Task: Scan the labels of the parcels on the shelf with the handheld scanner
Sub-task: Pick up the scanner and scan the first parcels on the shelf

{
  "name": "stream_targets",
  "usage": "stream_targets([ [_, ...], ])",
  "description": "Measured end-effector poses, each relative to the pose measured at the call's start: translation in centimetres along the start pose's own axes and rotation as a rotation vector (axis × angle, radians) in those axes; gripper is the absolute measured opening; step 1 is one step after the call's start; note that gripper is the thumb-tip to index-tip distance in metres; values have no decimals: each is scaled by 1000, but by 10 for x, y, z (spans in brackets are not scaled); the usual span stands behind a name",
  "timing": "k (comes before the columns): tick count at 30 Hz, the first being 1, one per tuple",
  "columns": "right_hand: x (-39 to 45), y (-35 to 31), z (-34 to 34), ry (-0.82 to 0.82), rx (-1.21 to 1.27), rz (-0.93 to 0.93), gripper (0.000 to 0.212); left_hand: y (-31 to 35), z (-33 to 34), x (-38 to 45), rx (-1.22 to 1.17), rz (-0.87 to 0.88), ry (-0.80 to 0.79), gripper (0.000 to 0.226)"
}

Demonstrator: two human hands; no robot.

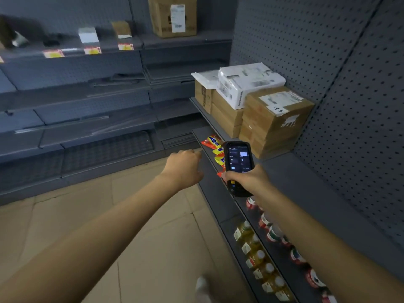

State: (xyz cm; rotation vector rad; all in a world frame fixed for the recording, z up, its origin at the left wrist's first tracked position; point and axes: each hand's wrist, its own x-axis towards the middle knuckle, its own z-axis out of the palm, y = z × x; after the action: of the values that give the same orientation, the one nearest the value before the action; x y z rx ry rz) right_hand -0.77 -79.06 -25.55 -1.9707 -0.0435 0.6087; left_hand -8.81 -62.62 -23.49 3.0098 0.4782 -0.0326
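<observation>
Fingers (232,176) of your right hand (249,180) curl round the lower half of the scanner (238,162), just right of the frame's centre. Its lit screen faces you and shows small pale blocks on dark; none of the writing on it can be read. Your left hand (183,169) hangs over the floor (153,237) just left of the scanner, holding nothing, knuckles up, so you cannot tell how far its fingers are bent.

Parcels sit on the shelf (306,182) in the right middle of the frame, against the pegboard (328,51). Nearest the scanner is a brown box (273,123) with a white label (281,99) on top; the print is blurred, and only a handwritten mark like "5" on a smaller sticker shows. Behind it a white parcel (247,84) lies tilted across another brown box (223,114); its labels are smeared grey.

Below the shelf edge, snack packs (213,144) in orange and yellow carry blue characters too blurred to read, partly hidden by the scanner. Bottles (258,256) and red-labelled jars (273,232) run toward the lower right, and your right arm covers some.

At the top centre a tall carton (172,16) bears a white label, unreadable and cut off by the frame. Upper left, yellow price tags (93,50) line a shelf rail, their print lost in blur.
</observation>
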Motion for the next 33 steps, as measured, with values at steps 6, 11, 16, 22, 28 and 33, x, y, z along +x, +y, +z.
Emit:
stream_targets([
  [6, 71, -40, 1, 66, 96, 31, 53, -13, -8, 101, 5, 109, -30, 41],
  [11, 119, -65, 1, 168, 141, 33, 45, -27, -9, 180, 33, 221, -68, 43],
  [16, 164, -85, 9, 345, 211, 120, 41, -40, -11, 261, 35, 382, -98, 44],
  [22, 199, -106, 15, 552, 313, 184, 53, -41, -25, 348, 0, 605, -87, 44],
  [28, 211, -108, 1, 694, 372, 259, 40, 2, -31, 400, 24, 798, -105, 32],
  [33, 237, -107, -34, 830, 377, 296, 56, 42, -27, 435, -13, 888, -62, 37],
])
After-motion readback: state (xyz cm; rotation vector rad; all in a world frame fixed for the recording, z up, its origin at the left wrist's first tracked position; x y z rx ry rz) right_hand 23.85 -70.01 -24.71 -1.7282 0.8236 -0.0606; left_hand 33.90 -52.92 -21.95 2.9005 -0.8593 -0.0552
